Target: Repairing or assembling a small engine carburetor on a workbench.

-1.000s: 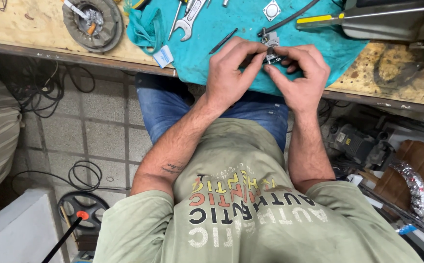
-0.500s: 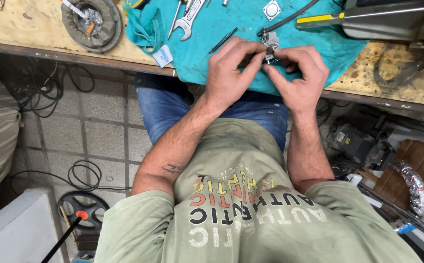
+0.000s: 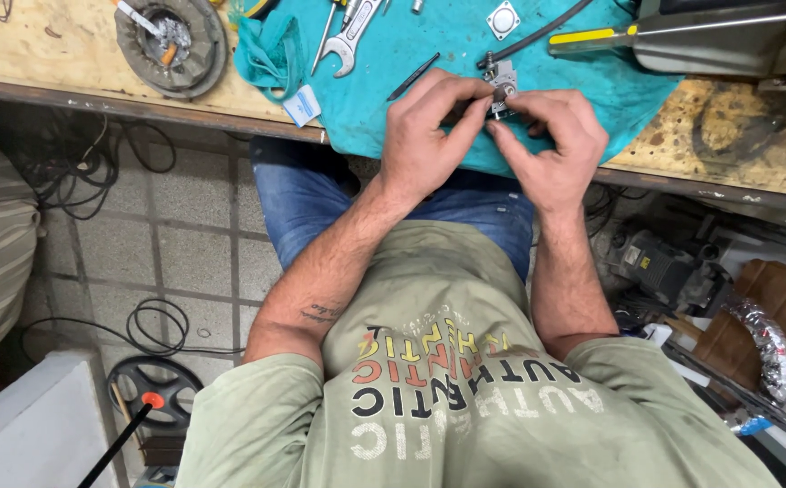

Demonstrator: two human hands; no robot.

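Nearest the camera, grey floor tiles (image 3: pixel 190 258) carry loose black cables (image 3: pixel 154 316), and a brown cardboard box (image 3: pixel 777 303) sits at the right. Beyond the knees runs the worn plywood bench (image 3: pixel 59 54), spread with a teal cloth (image 3: pixel 429 45). A small white and blue packet (image 3: pixel 303 106) lies at the cloth's near left edge. Both hands meet over the cloth: the left hand (image 3: pixel 425 140) and right hand (image 3: pixel 551 149) each have a closed grip, fingertips pinching a small grey metal part (image 3: pixel 502 92), blocky with a round dark fitting. Farther back lie a wrench (image 3: pixel 352 41), a square plate (image 3: pixel 503 19) and a round metal disc (image 3: pixel 172 41).
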